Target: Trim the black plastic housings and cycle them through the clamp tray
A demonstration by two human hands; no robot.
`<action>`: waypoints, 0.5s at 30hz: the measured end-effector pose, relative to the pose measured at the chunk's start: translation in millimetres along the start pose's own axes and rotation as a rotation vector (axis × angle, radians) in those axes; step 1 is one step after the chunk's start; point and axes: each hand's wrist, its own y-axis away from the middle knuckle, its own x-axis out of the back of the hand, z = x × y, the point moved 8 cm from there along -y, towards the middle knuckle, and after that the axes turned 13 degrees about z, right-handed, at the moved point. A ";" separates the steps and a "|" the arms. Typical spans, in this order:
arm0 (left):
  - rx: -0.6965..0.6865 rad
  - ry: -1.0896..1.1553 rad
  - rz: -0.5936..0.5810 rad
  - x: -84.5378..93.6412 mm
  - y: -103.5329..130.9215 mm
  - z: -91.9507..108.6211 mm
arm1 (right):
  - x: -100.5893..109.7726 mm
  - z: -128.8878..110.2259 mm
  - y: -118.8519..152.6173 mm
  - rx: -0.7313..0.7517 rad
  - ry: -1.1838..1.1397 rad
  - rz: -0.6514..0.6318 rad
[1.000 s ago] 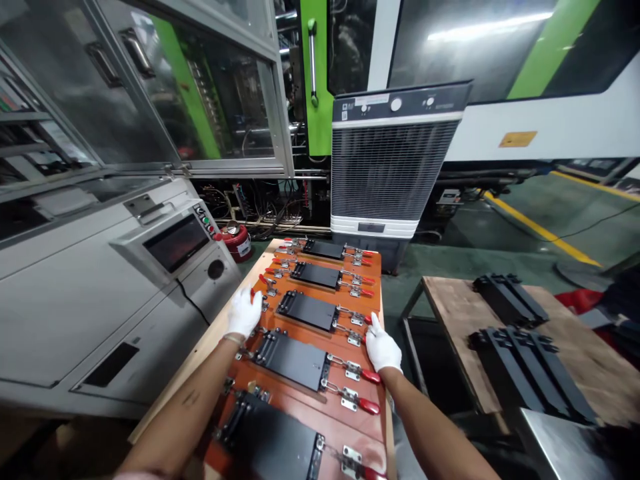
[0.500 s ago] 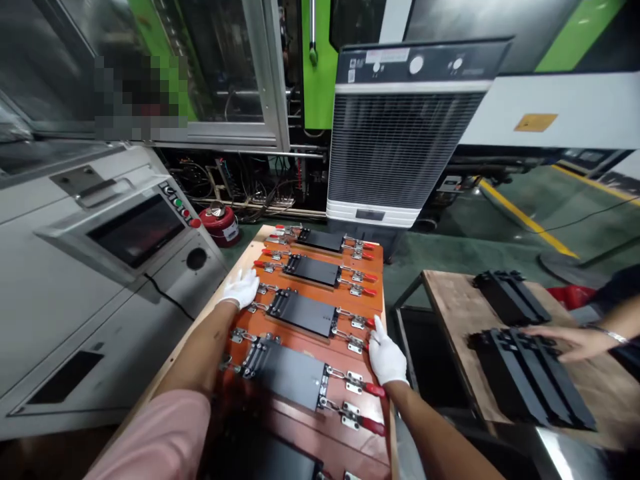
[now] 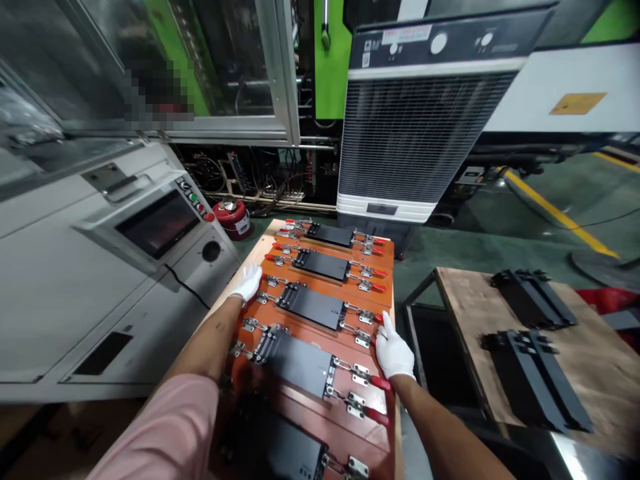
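Several dark flat plates lie in a row on an orange board (image 3: 357,427), with red-handled toggle clamps at both ends. My left hand (image 3: 247,283), in a white glove, is at the board's left edge beside the third plate (image 3: 314,305), by a red clamp handle; its fingers are closed around something I cannot make out. At the right edge, my gloved right hand (image 3: 395,347) is at the red handles (image 3: 379,319) of that plate's right clamps, fingers curled and the index finger extended along them. A nearer plate (image 3: 300,363) sits between clamps too.
To the right, a wooden table (image 3: 465,300) bears two groups of dark parts (image 3: 540,377). A large air cooler (image 3: 420,133) stands behind the board. On the left is a machine cabinet with a screen (image 3: 159,223), and a red container (image 3: 234,219) on the floor.
The view has shifted, so the board appears farther right. Another person's hand has left the right table, and the nearer group of dark parts there is smaller. My hands stay near the third plate's clamps.
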 end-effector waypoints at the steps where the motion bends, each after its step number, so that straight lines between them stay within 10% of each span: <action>1: -0.002 -0.035 0.006 7.6 9.0 -6.7 | -0.1 -0.1 0.2 0.002 -0.013 -0.006; 8: -0.049 -0.235 -0.308 8.7 75.7 -42.8 | -2.4 2.5 -0.1 0.006 -0.086 -0.032; 15: 0.054 -0.254 -0.282 32.4 65.6 -32.0 | 3.2 0.2 2.9 0.020 -0.129 -0.012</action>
